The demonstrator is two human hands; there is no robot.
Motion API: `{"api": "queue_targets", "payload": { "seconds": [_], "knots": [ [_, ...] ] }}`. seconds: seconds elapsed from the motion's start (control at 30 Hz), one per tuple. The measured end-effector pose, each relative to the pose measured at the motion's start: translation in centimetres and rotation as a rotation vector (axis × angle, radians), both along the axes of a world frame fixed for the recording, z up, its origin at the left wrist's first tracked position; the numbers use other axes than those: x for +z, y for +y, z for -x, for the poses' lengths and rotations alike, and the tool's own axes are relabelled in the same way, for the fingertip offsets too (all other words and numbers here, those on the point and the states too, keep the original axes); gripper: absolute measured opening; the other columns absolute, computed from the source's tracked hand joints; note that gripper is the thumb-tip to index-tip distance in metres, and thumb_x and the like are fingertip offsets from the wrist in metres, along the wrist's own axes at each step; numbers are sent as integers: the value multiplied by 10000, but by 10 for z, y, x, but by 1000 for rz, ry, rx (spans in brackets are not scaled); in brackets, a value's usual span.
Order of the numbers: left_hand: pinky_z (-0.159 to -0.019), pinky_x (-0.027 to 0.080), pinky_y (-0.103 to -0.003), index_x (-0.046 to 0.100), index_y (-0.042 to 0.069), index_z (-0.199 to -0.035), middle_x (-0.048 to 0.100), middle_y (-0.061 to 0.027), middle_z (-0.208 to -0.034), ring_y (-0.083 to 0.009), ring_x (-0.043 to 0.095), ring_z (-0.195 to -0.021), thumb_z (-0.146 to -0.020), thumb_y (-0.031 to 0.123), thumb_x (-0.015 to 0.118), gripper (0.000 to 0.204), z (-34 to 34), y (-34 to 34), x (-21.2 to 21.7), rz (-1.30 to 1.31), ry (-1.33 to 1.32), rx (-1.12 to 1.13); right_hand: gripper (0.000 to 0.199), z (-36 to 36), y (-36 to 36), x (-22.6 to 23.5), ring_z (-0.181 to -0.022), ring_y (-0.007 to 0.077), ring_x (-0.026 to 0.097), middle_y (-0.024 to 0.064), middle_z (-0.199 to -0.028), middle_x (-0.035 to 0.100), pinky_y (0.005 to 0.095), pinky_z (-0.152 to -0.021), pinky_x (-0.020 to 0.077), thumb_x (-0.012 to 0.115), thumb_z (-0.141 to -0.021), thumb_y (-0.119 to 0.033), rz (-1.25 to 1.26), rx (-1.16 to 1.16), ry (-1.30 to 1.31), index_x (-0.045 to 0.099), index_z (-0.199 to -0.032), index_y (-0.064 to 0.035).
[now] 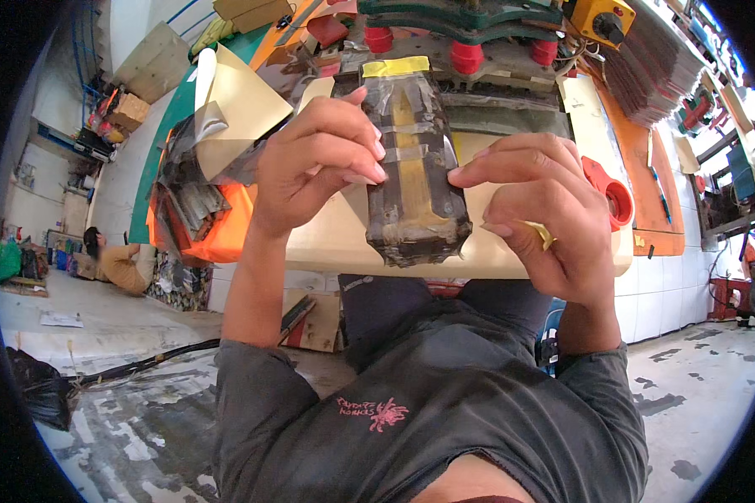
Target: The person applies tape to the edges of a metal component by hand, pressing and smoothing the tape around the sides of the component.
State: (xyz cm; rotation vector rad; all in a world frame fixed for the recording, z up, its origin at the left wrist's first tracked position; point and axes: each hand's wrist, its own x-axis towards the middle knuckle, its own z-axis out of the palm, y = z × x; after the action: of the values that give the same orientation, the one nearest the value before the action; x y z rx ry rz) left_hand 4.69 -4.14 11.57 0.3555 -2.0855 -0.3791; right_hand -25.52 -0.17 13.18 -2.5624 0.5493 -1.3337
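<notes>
I hold a dark, worn block wrapped in clear tape, with a tan strip down its middle and yellow tape at its far end. My left hand pinches its left edge with thumb and fingers. My right hand pinches its right edge; a gold ring sits on one finger. The block rests over a pale tan work board in front of me.
An orange tray with dark pieces and tan sheets lie left. A machine with red cylinders stands behind. A red tape dispenser sits right. A person crouches on the floor far left.
</notes>
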Motion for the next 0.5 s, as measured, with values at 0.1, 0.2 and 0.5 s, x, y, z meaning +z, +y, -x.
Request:
{"api": "queue_targets", "payload": {
  "seconds": [0.1,0.2,0.5],
  "knots": [
    [-1133,432,-485,768,104,-992,675,-44,-987,-220,652,-967,-930,198,732,119,0,-4,8,-48,-54,-53,142,2,2,2,-1040,337,676,130,-1106,756,445,-892,485,709,-859,-162,46,-6,69,598,-927,-104],
    [-1076,457,-454,786,111,-1032,661,-41,-997,-207,627,-952,-929,263,726,193,-1,-6,10,-80,-86,-61,159,-1,6,-2,-1077,305,656,71,-1144,725,419,-901,486,680,-787,-110,51,-27,36,637,-940,-100],
    [-952,418,-396,790,165,-1194,559,-189,-1455,-249,517,-1133,-892,578,640,533,-2,-23,31,-7,-340,-82,160,-1,3,-8,-1040,326,684,111,-1163,722,428,-866,551,658,-804,-55,-13,55,-40,642,-963,-66]
  ]
}}
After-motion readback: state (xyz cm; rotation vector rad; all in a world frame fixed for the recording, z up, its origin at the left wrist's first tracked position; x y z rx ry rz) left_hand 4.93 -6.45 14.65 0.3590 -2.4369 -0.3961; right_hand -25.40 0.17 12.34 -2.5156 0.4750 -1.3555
